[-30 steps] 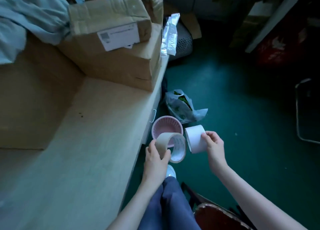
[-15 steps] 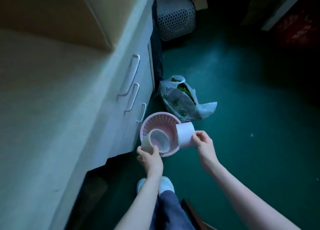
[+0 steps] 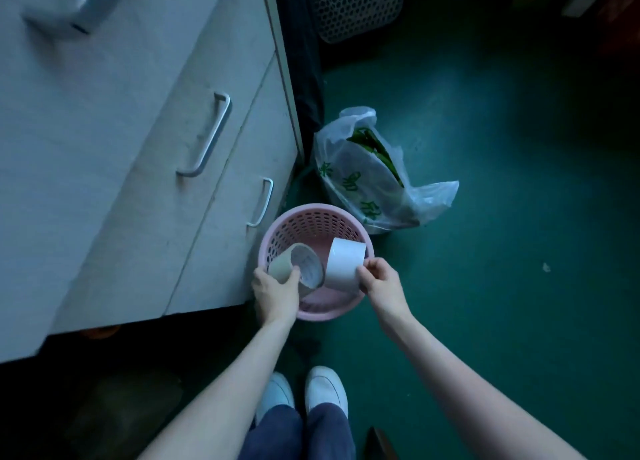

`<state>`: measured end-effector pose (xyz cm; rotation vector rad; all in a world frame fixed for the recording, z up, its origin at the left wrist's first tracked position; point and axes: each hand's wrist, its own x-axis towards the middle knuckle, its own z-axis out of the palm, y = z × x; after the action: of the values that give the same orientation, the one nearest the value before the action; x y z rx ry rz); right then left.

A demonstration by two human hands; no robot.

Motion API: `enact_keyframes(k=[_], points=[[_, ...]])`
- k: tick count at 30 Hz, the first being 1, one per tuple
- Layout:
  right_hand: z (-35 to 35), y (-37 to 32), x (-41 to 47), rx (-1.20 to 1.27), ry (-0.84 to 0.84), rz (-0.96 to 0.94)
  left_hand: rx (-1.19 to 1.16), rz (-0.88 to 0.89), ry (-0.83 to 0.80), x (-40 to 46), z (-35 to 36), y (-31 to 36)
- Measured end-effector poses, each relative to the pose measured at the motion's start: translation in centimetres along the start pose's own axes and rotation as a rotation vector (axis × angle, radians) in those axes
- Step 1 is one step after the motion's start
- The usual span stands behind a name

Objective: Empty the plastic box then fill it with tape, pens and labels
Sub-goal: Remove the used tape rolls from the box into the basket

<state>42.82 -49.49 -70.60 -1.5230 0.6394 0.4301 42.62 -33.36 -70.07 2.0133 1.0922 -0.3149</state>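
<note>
A round pink perforated plastic basket (image 3: 313,222) stands on the green floor beside the drawer unit. Over its near rim my left hand (image 3: 275,293) grips a beige tape roll (image 3: 297,263) with printed lettering inside its core. My right hand (image 3: 381,279) pinches the edge of a white tape roll (image 3: 344,263), which is held over the basket's right side. The two rolls hang side by side, nearly touching. What lies at the basket's bottom is mostly hidden by the rolls and my hands.
A pale drawer unit (image 3: 138,168) with metal handles (image 3: 207,137) fills the left. A clear plastic bag (image 3: 374,179) with green contents lies just behind the basket. A grey mesh bin (image 3: 353,2) stands farther back. My white shoes (image 3: 304,390) are below.
Both hands have lowered the two tape rolls from beside the desk edge down over the pink basket. My view has tilted down from the desktop to the floor.
</note>
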Motion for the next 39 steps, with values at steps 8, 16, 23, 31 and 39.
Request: enact_keyframes(k=[8, 16, 23, 31, 39], points=[[0.7, 0.7, 1.7, 0.073, 0.101, 0.139, 0.027, 0.025, -0.009, 2.2, -0.5, -2.2], [0.8, 0.1, 0.5, 0.034, 0.055, 0.131, -0.102, 0.054, -0.078, 1.7, -1.2, -2.9], [-0.2, -3.9, -4.0, 0.027, 0.019, 0.123, -0.29, 0.002, -0.202, -3.3, -3.7, -0.1], [-1.2, -14.3, -15.3, 0.11, 0.066, 0.137, -0.498, -0.07, -0.191, -14.2, -12.5, 7.2], [-2.0, -27.0, -29.3, 0.133, 0.011, 0.104, -0.503, 0.03, -0.254, -26.1, -25.6, 13.7]])
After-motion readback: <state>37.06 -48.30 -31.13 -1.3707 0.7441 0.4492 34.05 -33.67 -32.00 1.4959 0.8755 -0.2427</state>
